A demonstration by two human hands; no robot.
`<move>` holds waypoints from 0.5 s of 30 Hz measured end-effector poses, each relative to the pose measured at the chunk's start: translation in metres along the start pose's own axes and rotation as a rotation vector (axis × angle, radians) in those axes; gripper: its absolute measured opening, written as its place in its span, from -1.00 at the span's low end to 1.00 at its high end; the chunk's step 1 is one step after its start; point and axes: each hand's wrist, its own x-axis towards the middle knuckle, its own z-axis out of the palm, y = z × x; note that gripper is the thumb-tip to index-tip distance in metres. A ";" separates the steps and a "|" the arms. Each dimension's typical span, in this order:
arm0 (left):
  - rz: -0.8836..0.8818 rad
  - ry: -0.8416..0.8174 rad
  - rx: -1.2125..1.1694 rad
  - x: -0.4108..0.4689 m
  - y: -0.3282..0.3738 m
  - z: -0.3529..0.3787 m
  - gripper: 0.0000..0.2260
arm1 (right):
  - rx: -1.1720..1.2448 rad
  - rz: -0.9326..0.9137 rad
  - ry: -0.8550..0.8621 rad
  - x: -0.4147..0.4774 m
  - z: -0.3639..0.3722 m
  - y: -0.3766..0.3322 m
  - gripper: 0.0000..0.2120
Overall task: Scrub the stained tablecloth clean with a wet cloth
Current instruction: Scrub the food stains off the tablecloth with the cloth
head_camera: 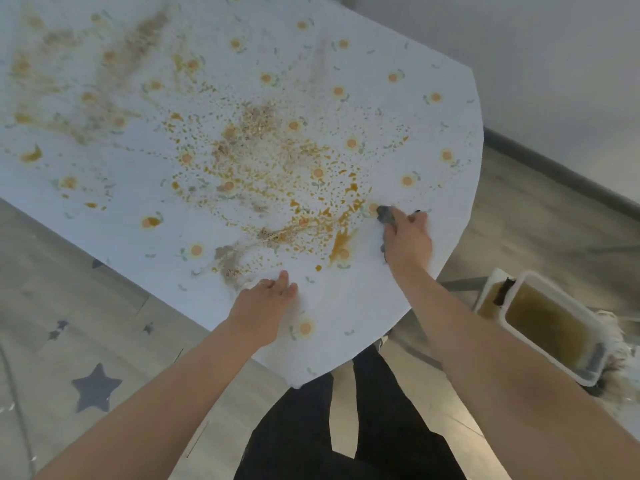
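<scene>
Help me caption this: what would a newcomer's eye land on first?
Orange-brown stains splatter the middle of the pale blue flower-printed tablecloth. At their right edge the right hand grips a dark grey cloth, while the left hand presses flat near the front. A clear plastic tub of murky brown water stands lower right.

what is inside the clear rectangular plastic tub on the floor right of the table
The clear rectangular plastic tub holds murky yellow-brown water, with a grey lump at its near end. The cloudy water hides the bottom and anything sunk in it.
</scene>
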 end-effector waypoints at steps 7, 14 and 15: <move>0.004 -0.061 -0.011 0.003 -0.002 -0.004 -0.20 | -0.066 -0.751 -0.163 -0.081 0.046 -0.020 -0.67; 0.002 -0.112 0.016 0.005 0.000 -0.011 -0.22 | -0.084 -0.495 -0.076 0.008 0.007 0.014 -0.78; -0.001 -0.115 0.025 0.006 0.000 -0.011 -0.22 | -0.043 -0.334 0.005 0.026 0.002 0.018 -0.74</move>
